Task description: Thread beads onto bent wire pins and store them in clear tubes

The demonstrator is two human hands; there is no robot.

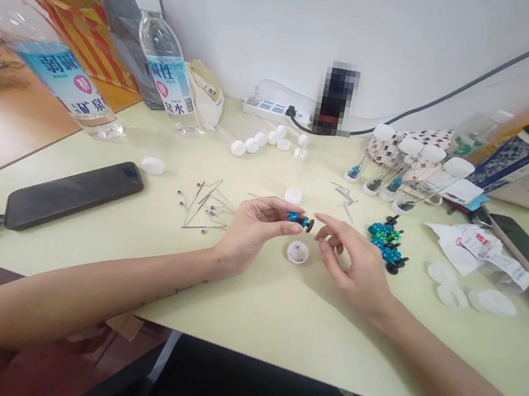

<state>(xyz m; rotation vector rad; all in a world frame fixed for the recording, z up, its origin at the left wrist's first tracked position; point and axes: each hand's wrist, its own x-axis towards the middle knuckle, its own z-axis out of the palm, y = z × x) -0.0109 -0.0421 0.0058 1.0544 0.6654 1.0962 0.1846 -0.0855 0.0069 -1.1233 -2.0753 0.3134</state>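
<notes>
My left hand (254, 227) pinches a small blue metal fitting with a black round end (298, 220). A thin metal rod (264, 201) runs along behind the fingers; I cannot tell whether it is joined to the fitting. My right hand (353, 257) hovers just right of the black end, fingers apart and a little bent, with nothing seen in it. Between and below the hands sits a white cap (298, 252) with tiny bits inside. Right of the right hand lies a pile of blue, green and black fittings (386, 241). Loose thin metal rods (202, 204) lie left of the left hand.
Bent metal pins (344, 199) and several white caps (274, 137) lie farther back. Clear tubes with white caps (403, 170) stand at the back right. A black phone (75, 195) lies at left, near water bottles (167, 67). A power strip (275, 111) runs along the wall.
</notes>
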